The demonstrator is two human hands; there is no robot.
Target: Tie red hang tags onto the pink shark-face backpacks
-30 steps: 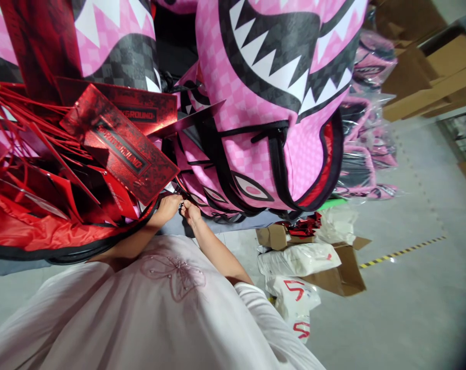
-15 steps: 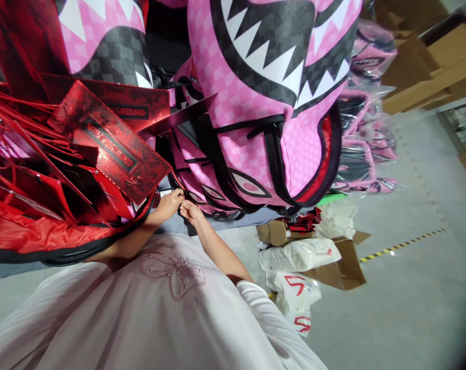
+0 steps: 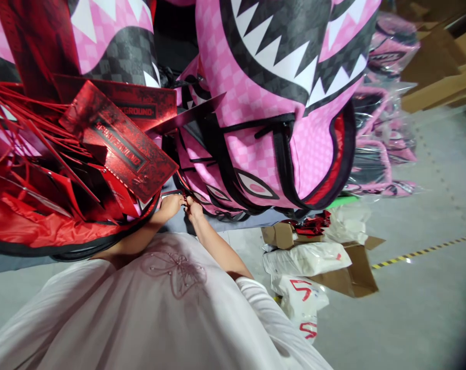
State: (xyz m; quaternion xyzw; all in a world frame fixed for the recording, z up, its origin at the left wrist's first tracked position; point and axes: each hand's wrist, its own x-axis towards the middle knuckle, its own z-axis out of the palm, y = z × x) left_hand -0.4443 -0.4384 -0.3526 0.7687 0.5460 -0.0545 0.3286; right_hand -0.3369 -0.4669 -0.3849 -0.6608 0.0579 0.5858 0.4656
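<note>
My left hand (image 3: 173, 204) and my right hand (image 3: 194, 207) meet at the front edge of the work surface, fingers pinched close together. What lies between the fingertips is too small to make out. A thin red cord (image 3: 183, 181) runs down towards them. Just beyond the hands stand pink-and-black checked backpacks (image 3: 252, 154) with a shark-mouth print and eye motifs. To the left, a shiny red hang tag (image 3: 121, 146) lies over a heap of similar tags with red strings (image 3: 32, 110), in an open bag with red lining (image 3: 32, 226).
Plastic-wrapped pink bags (image 3: 372, 159) are stacked at the right. On the floor lie an open cardboard box (image 3: 356, 270) and white plastic sacks (image 3: 304, 308) with red marks. Yellow-black tape (image 3: 422, 253) crosses the floor. More cartons (image 3: 441, 77) stand behind.
The view has shifted a little, so the bags and boxes appear further right. Both hands stay pinched together at the same spot by the backpacks, with slightly altered finger positions.
</note>
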